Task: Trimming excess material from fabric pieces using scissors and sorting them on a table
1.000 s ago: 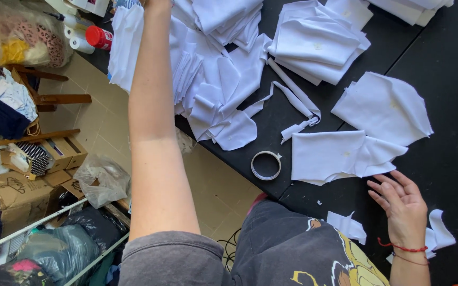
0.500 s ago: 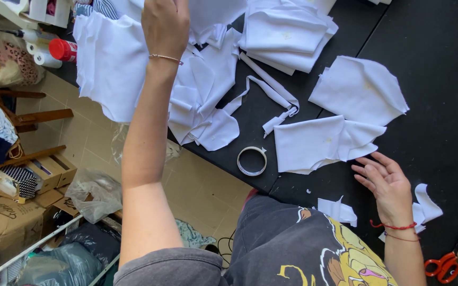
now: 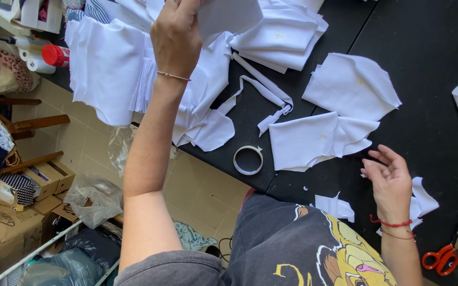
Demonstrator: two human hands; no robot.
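My left hand (image 3: 178,34) is raised at the top of the view, gripping a white fabric piece (image 3: 229,16) lifted from the heap of white cut cloth (image 3: 107,69) at the black table's left edge. My right hand (image 3: 390,180) rests near the table's front edge, fingers loosely curled and apart, holding nothing. It lies just right of a flat white fabric piece (image 3: 314,140) and beside small white scraps (image 3: 422,198). Another white piece (image 3: 351,87) lies further back.
A roll of tape (image 3: 248,159) sits on the black table (image 3: 430,47) near its front edge. Orange-handled scissors (image 3: 446,254) lie at the lower right. Folded white fabric (image 3: 287,37) is stacked at the back. Boxes, bags and a red-capped can (image 3: 55,55) crowd the floor and shelf on the left.
My left hand has drawn back toward me, lifting a white fabric piece off the heap. The right hand stayed near the table's front edge, its fingers curling slightly.
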